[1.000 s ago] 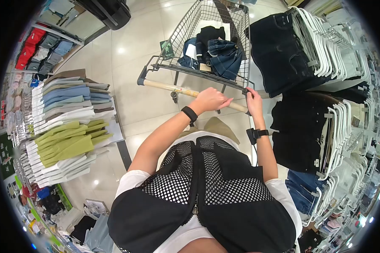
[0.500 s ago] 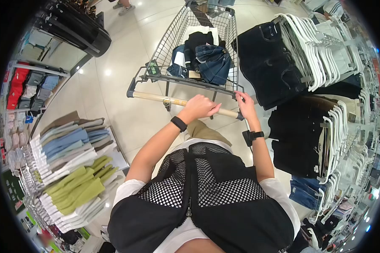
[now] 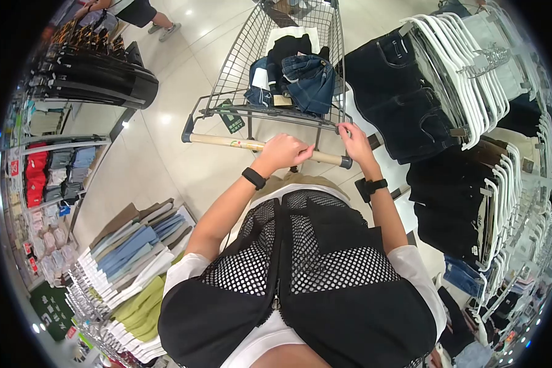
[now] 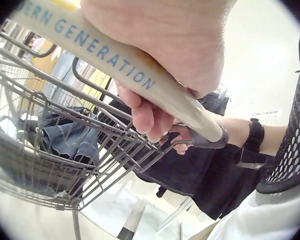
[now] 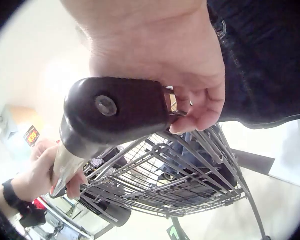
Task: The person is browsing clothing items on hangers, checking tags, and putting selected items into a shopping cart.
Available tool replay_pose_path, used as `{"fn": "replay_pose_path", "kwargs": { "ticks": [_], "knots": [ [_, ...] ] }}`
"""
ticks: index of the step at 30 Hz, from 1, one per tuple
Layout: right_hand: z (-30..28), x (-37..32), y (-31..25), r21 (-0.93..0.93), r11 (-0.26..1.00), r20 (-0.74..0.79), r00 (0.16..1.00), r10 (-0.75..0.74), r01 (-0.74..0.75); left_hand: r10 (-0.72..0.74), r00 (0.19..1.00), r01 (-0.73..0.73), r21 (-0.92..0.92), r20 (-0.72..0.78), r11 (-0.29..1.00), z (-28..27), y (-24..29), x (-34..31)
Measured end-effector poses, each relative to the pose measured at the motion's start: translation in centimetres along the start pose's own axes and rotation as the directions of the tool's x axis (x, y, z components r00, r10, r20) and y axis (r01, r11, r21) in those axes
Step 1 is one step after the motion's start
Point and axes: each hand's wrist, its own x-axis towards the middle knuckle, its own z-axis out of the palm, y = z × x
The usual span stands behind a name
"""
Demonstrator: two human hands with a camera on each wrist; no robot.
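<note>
Head view: cart handle [image 3: 214, 141] lay crosswise, cart frame [image 3: 257, 114] just beyond; left hand [image 3: 284, 151] right of handle's middle, right hand [image 3: 357, 146] nearer the frame. Left wrist view: fingers wrapped handle. Right wrist view: fingers curled, apparently gripping cart frame; contact partly hidden.

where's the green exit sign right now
In the head view, the green exit sign shows on the pale floor, left of centre, just above the cart handle and up-left of the left hand.

Glossy pale tiled floor [image 3: 144, 161], spots of reflected light [image 3: 164, 118], rows of hanging garments [image 3: 405, 110] on both sides.
</note>
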Motion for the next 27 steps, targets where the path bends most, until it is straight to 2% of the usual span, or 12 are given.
{"fn": "replay_pose_path", "kwargs": {
  "ticks": [9,14,16,22,24,27],
  "knots": [
    [0.6,2.2,-0.8,0.011,0.999,-0.011,0.999,0.047,-0.047,0.033,0.999,-0.033,-0.032,0.001,0.999,-1.3,-2.0,1.9],
    [0.8,2.2,-1.7,0.049,0.993,-0.018,0.994,0.106,-0.105,0.076,0.997,-0.076,0.015,-0.023,0.997,-1.4,-2.8,2.3],
    [0.9,2.6,-1.6,0.027,0.999,-0.048,0.998,0.043,-0.042,0.081,0.997,-0.081,0.017,-0.017,0.997,-1.7,-3.0,2.5],
    [1.6,3.2,-2.3,-0.025,0.998,-0.113,0.992,0.062,-0.065,0.080,0.997,-0.080,-0.015,-0.018,0.997,-2.6,-3.9,3.0],
    [1.8,3.3,-2.5,0.006,0.992,-0.096,0.988,0.125,-0.125,0.095,0.995,-0.096,-0.021,-0.019,0.995,-2.7,-4.5,3.3],
    [2.2,3.9,-2.6,-0.002,0.996,-0.141,0.986,0.090,-0.091,0.090,0.996,-0.090,-0.017,0.023,0.996,-3.1,-5.5,3.7]
  ]
}}
